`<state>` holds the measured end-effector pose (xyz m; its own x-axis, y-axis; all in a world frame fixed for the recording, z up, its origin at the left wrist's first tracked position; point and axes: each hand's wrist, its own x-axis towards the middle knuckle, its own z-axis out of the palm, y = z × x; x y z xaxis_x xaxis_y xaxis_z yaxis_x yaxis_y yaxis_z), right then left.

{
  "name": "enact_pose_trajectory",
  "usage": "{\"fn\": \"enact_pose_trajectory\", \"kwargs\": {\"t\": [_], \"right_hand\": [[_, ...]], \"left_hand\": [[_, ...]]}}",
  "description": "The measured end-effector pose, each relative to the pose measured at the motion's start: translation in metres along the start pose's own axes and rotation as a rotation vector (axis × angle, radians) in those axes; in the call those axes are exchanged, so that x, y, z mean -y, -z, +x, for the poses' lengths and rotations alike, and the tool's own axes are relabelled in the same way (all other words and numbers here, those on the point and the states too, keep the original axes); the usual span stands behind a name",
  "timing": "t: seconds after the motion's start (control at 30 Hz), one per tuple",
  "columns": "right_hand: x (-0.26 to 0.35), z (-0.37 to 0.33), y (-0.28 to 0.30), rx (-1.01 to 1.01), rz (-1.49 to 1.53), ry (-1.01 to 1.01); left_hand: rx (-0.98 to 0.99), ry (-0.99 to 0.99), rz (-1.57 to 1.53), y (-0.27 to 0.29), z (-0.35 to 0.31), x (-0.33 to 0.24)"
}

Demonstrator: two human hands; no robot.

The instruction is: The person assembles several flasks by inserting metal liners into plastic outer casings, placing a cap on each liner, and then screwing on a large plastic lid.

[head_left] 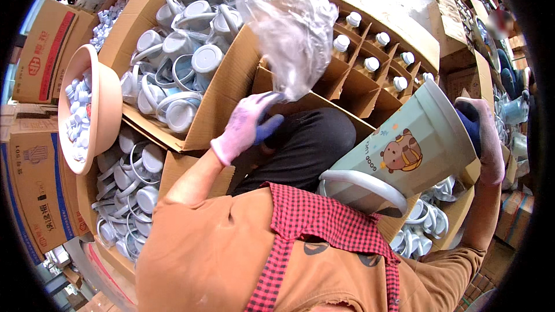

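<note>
My left hand [248, 124], in a pink glove with blue fingers, pinches the lower end of a clear plastic bag [289, 34]. The crumpled bag rises above it, over the edges of the boxes. On the right, my gloved right hand [485, 138] grips the wide end of a large light-green tapered bucket [399, 144]; some of its fingers are hidden behind that end. The bucket lies tilted across my lap with a cartoon bear on its side. A thick grey handle [370, 184] loops around its narrower, lower end.
An open carton [228, 60] holds several grey-lidded cups with looped handles. Beyond my knee, a divided carton [321, 101] contains white-capped bottles [341, 43]. A peach basin [107, 107] of small white caps stands at left. More cups [147, 198] fill boxes beside me.
</note>
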<state>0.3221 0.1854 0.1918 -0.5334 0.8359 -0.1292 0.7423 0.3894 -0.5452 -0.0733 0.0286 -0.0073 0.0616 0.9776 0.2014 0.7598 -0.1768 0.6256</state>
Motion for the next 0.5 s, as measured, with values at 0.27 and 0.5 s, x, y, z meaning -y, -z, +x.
{"fn": "enact_pose_trajectory", "kwargs": {"t": [0.27, 0.5], "right_hand": [[0.049, 0.022, -0.022, 0.029, 0.545, -0.161], [0.013, 0.020, -0.020, -0.199, 0.306, 0.083]], "left_hand": [[-0.851, -0.057, -0.658, 0.072, 0.076, 0.094], [-0.246, 0.195, -0.704, 0.109, 0.160, 0.120]]}}
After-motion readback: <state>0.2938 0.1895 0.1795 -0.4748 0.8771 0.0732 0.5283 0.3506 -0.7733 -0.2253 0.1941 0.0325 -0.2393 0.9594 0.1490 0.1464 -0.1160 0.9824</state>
